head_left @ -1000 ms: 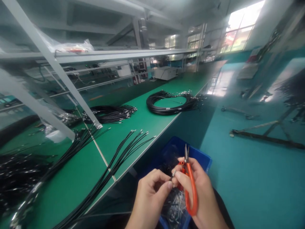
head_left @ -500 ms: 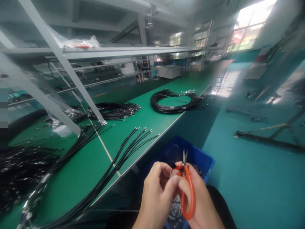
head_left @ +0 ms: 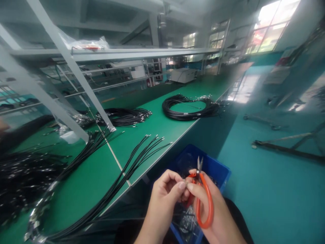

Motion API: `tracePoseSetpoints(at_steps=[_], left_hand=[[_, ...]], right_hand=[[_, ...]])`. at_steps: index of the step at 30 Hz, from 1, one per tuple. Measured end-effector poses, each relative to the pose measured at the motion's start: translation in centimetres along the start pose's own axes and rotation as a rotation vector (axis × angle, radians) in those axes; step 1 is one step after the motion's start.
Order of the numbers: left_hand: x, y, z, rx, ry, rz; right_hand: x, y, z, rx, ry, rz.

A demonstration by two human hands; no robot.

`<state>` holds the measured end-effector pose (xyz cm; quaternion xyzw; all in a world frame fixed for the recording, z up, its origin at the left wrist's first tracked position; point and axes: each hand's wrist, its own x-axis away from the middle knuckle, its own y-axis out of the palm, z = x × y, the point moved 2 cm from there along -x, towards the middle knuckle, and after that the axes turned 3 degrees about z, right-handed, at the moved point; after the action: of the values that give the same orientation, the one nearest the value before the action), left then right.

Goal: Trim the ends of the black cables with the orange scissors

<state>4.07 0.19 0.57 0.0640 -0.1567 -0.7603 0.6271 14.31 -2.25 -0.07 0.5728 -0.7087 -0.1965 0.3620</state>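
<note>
Red-handled scissors (head_left: 209, 200) rest in my right hand (head_left: 215, 206), one handle loop lying over the back of the thumb side and the short blades pointing up, slightly apart. My left hand (head_left: 162, 200) is closed in a pinch, its thumb and fingertips meeting the right thumb and finger. Something small and pale sits between the fingertips; its kind cannot be made out. Both hands are above a blue plastic bin (head_left: 223, 169) that holds clear bags and small shiny parts (head_left: 189, 222).
To the left runs a green workbench (head_left: 149, 156) with bundles of black cables (head_left: 132, 166) and a cable coil (head_left: 186, 110). White shelf posts (head_left: 78, 84) rise from it. A wheeled stand (head_left: 286, 145) is on the floor at right. Part of another person's hand shows at far left.
My left fingertips have closed in against the right thumb and finger. The scissors have tilted slightly and shifted right. A blurred hand has appeared at the far left edge.
</note>
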Motion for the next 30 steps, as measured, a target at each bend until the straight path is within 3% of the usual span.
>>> tracePoseSetpoints(at_steps=[5,8,10,13,16,20,26,30], left_hand=[[0.2,-0.8,0.6,-0.131,0.068,0.078],[0.6,-1.0,1.6,-0.504,0.292,0.142],[0.9,-0.7,2.2,-0.732,0.467,0.094],[1.1,-0.8,2.7,-0.859,0.557,0.080],[0.9,-1.5,2.6,-0.760,0.410,0.176],[0.6,-1.2,1.9,-0.392,0.185,0.073],[0.3,0.1,1.4,-0.102,0.140,0.053],[0.2,-0.5,1.3,-0.144,0.168,0.111]], right_hand=[[-0.4,-0.3,0.2,-0.030,0.020,-0.024],[-0.6,-0.4,0.4,-0.040,0.034,0.000],[-0.5,-0.2,0.3,-0.055,0.043,0.007],[-0.4,0.0,0.3,-0.073,0.042,0.009],[-0.4,0.2,0.4,-0.090,0.040,0.001],[-0.4,0.5,0.5,-0.096,0.053,0.001],[-0.3,0.7,0.4,-0.090,0.039,-0.007],[-0.3,0.5,0.4,-0.111,0.044,-0.008]])
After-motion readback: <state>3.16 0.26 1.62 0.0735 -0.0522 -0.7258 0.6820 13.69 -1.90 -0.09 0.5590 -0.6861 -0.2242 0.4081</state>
